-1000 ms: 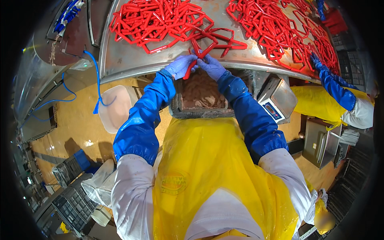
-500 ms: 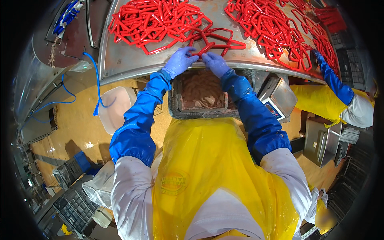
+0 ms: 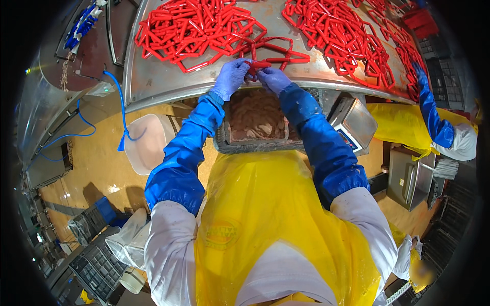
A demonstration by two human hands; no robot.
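At the near edge of the metal table (image 3: pixel 153 76), my two gloved hands are close together at a chain of linked red sausages. My left hand (image 3: pixel 231 77) has its fingers closed on a red sausage (image 3: pixel 259 65), near the twisted end of the link. My right hand (image 3: pixel 274 80) pinches the same sausage from its other side; its fingertips are partly hidden. Beyond them, the loop of joined links runs into a heap of red sausages (image 3: pixel 196 33) lying on the table.
A second sausage heap (image 3: pixel 337 41) lies farther right. Below my hands, a tub of ground meat (image 3: pixel 258 120) sits in a dark crate (image 3: pixel 247 148). Right of it stands a scale (image 3: pixel 354 125). A co-worker's blue sleeve (image 3: pixel 433 109) reaches the table. Left are a whitish bin (image 3: pixel 148 145) and blue hose (image 3: pixel 120 97).
The sausage between my hands has been lifted and turned crosswise, and my fingers have closed around it. My left hand has shifted slightly. The co-worker's arm has moved a little.
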